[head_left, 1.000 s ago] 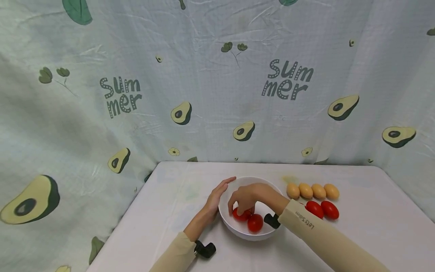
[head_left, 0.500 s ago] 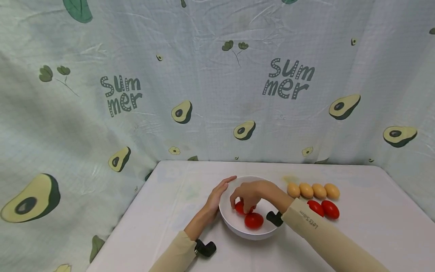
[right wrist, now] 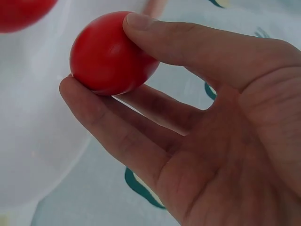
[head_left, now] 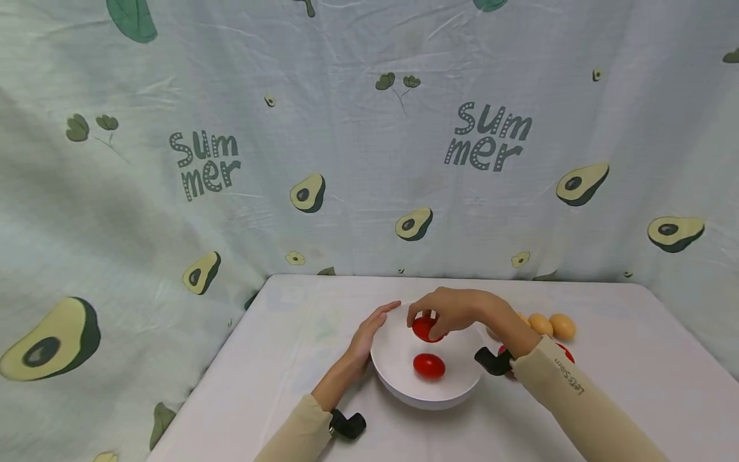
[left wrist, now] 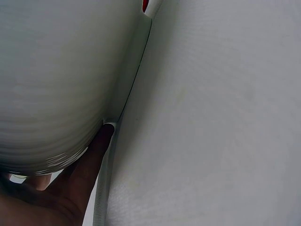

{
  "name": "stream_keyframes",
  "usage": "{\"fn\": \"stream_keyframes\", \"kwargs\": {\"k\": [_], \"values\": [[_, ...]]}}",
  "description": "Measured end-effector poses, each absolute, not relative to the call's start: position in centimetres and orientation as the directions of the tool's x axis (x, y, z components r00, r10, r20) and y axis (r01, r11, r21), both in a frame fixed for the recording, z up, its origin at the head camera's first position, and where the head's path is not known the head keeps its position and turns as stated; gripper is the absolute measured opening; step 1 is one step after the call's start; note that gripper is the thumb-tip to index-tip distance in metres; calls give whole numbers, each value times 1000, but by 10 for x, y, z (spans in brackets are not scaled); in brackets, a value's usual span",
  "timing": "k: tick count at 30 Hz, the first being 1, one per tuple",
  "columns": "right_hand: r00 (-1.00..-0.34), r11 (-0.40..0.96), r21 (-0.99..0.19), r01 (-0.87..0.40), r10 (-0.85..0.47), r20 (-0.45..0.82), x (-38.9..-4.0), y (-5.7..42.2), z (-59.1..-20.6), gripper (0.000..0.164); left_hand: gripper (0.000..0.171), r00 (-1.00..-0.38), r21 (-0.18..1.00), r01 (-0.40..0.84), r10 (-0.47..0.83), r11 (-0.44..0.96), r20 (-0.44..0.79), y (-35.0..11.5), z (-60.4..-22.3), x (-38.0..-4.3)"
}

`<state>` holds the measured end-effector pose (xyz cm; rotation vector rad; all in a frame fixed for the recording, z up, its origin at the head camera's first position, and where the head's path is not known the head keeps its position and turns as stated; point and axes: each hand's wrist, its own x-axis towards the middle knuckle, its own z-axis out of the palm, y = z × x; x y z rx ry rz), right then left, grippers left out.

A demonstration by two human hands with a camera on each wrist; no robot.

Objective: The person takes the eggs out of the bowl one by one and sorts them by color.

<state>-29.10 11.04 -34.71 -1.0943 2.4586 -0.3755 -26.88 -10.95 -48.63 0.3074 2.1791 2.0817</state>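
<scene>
My right hand (head_left: pixel 456 309) pinches a smooth red egg (head_left: pixel 423 328) between thumb and fingertips, over the back part of a white bowl (head_left: pixel 424 403). In the right wrist view the thumb lies on top of that red egg (right wrist: pixel 110 56), with fingers beneath it. A second red egg (head_left: pixel 429 366) lies inside the bowl. My left hand (head_left: pixel 362 337) rests along the bowl's left outer side, fingers stretched toward the far rim. The left wrist view shows fingers (left wrist: pixel 89 169) against the ribbed outer wall of the bowl (left wrist: pixel 61 84).
Behind my right forearm, tan eggs (head_left: pixel 562 326) stand in a row on the white table (head_left: pixel 300 333). More red eggs (head_left: pixel 566 352) lie in front of them, mostly hidden by the sleeve. An avocado-print cloth (head_left: pixel 358 141) hangs behind the table.
My right hand has lifted one red egg from the bowl's bottom and moved it up and to the right. The other egg has rolled slightly within the bowl. My left hand stays put.
</scene>
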Motion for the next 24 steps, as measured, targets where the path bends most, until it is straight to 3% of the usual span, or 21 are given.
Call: {"fn": "stream_keyframes", "kwargs": {"k": [6, 16, 24], "values": [[-627, 635, -473, -610, -753, -202, -289, 142, -337, 35, 51, -975, 996, 69, 215, 55, 56, -109, -486, -267], [-751, 712, -508, -485, -636, -175, -281, 196, -337, 42, 49, -978, 997, 68, 200, 44, 58, -109, -487, -265], [-789, 688, -580, -436, -602, -122, -279, 252, -345, 47, 50, -977, 996, 72, 205, 51, 60, -110, -486, -267]]}}
